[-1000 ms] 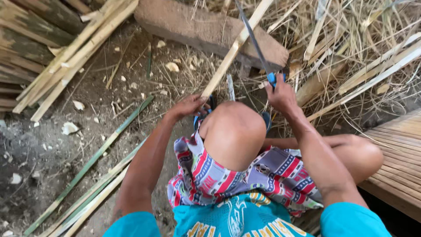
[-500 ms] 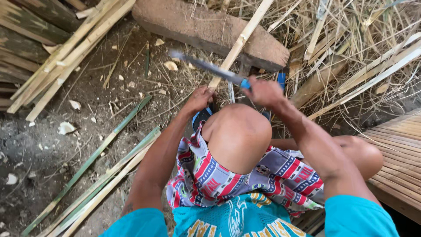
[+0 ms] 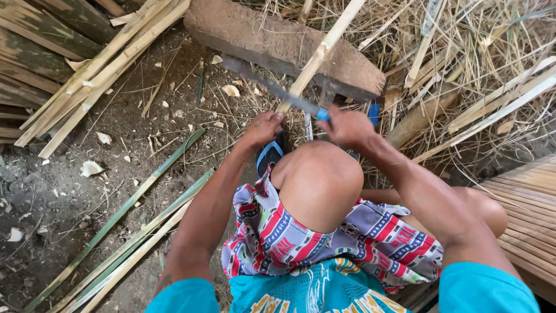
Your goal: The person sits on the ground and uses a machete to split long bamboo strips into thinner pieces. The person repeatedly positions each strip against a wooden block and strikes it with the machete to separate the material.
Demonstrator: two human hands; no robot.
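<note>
Head view shows the left hand (image 3: 262, 128) gripping a pale bamboo strip (image 3: 320, 53) lying across a wooden block (image 3: 272, 42), while the right hand (image 3: 346, 125) fingers close around a blue-handled knife (image 3: 272, 88) shaving it; steady pressure seems needed.

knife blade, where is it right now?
In the head view, upper centre: the knife is gripped by the right hand, its blade lying across the bamboo strip that the left hand holds, just in front of the wooden block.
</note>
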